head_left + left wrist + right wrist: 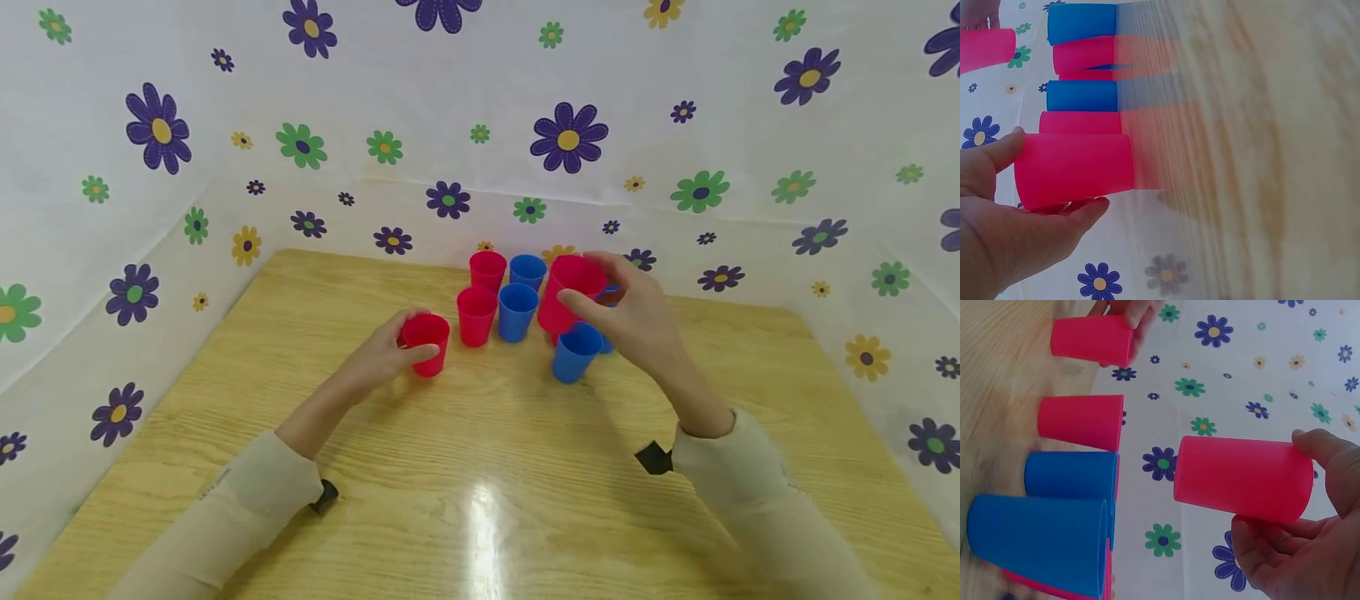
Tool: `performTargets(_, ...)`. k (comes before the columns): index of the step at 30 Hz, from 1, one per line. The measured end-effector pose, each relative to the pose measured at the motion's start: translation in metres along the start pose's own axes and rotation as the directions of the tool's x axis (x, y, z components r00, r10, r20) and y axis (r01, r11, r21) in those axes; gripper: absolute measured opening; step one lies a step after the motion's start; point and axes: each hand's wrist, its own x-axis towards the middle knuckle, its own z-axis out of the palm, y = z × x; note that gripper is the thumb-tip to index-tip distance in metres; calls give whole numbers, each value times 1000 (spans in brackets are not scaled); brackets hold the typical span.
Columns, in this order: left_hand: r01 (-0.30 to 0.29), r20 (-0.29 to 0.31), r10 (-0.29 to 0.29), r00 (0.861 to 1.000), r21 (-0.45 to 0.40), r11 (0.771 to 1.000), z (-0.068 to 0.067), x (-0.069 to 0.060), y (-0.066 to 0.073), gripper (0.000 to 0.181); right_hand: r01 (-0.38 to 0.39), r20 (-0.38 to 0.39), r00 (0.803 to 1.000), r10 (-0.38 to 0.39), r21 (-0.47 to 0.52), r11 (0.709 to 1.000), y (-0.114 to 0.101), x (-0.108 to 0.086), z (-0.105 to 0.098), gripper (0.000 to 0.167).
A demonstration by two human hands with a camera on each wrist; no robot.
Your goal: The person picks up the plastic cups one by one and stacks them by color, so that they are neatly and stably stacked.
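My left hand (378,357) grips a red cup (426,345) that stands upright on the table, left of the other cups; in the left wrist view the thumb and fingers lie on either side of this red cup (1075,169). My right hand (637,312) holds another red cup (558,304) by its upper part, above the table. The right wrist view shows that raised red cup (1241,478) between thumb and fingers. Below it stands a blue cup (576,354), with a red and a blue cup partly hidden behind.
Between my hands stand a front red cup (477,317) and a front blue cup (517,313), with a back red cup (488,270) and a back blue cup (528,271) behind them. A flower-printed cloth (465,167) surrounds the back and sides of the wooden table (420,467).
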Motion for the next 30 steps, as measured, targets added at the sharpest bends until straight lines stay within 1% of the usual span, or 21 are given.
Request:
performTargets(2,2,3,-2,1000,-3,1000,0,0,0,69,10,31,999,-11,36,999,-2,5,10,66)
performTargets(7,14,5,-14,1000,-3,1000,3,2,1,70,50,78,995,-58,102,994,-6,16,34,65)
performTargets(12,16,1,-16,1000,0,1000,3,3,0,70,56,122,990,-71,128,990,-13,27,56,66)
performTargets(15,3,-9,-3,1000,3,1000,0,1,-1,69,70,144,985,-91,149,986,-19,34,70,68)
performTargets(20,-37,4,37,999,-2,999,-2,-2,-3,67,108,167,976,-137,168,980,-28,42,90,70)
performTargets(25,-41,12,41,999,-10,999,-3,-3,-5,68,126,179,972,-155,164,978,-34,46,105,71)
performTargets(30,-48,22,48,999,-18,999,-3,-1,-4,70,120,200,967,-154,172,978,-40,50,111,70)
